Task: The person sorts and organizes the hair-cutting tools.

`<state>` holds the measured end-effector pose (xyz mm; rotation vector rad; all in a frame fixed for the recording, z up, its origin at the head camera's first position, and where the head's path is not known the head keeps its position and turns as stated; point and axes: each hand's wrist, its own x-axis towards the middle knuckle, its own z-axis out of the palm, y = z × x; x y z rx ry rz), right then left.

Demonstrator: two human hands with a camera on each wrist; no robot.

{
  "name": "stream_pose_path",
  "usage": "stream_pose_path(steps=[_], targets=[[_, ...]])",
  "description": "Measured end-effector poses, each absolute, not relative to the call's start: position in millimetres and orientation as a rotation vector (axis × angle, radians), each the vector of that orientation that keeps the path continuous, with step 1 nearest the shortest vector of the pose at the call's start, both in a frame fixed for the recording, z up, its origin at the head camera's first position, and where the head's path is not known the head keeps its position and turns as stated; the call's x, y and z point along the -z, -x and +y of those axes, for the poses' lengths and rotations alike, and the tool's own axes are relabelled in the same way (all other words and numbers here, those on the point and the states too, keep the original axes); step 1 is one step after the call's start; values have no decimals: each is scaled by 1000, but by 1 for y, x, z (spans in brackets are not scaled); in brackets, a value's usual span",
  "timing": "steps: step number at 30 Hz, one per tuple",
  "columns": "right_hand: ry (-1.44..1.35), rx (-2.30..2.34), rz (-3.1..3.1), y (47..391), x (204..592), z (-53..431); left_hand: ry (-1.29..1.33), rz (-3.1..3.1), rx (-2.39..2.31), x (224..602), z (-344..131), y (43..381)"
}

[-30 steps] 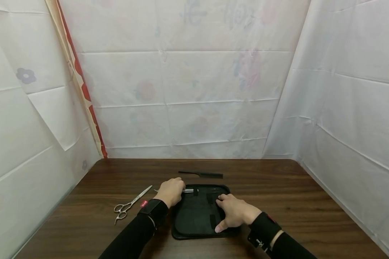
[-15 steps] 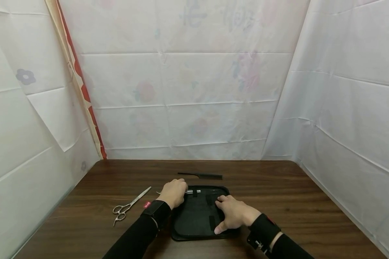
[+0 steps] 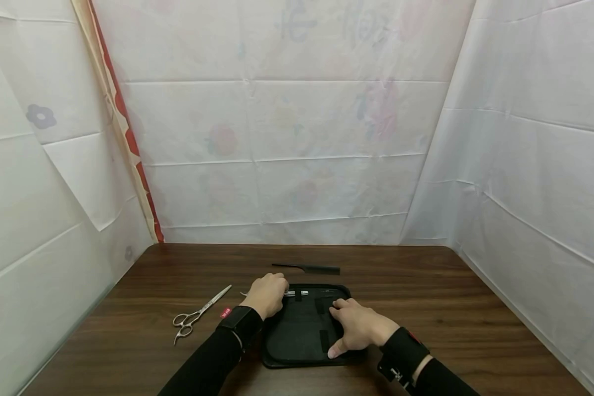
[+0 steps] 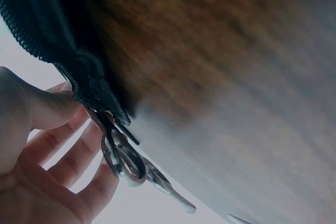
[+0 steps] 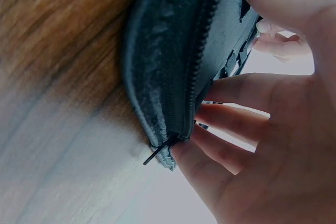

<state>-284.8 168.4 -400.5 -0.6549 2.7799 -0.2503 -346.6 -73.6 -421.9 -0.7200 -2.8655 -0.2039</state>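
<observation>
A black zippered case [image 3: 297, 333] lies unfolded on the wooden table, its dark inner side up. At its far left corner my left hand [image 3: 265, 296] holds a pair of silver scissors [image 3: 300, 293]. Their blades lie under a black elastic loop at the case's far edge. In the left wrist view the scissors' finger rings [image 4: 126, 162] stick out past the zipper edge, against my fingers. My right hand [image 3: 360, 325] rests spread on the case's right side. The right wrist view shows its fairly straight fingers touching the inside, next to the zipper [image 5: 197, 66].
A second pair of silver scissors [image 3: 196, 315] lies on the table [image 3: 128, 341] left of the case. Beyond the case is a black tail comb [image 3: 319, 269]. White sheets [image 3: 277, 192] hang at the back and both sides.
My left hand has shifted slightly right, and the scissors' blades reach farther past the elastic loop. My right hand stays in place on the case.
</observation>
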Motion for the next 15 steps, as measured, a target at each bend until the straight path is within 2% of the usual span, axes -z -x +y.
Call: stream_pose_path(steps=[15], targets=[[670, 233, 2781, 285, 401, 170, 732, -2861, 87, 421, -68, 347]])
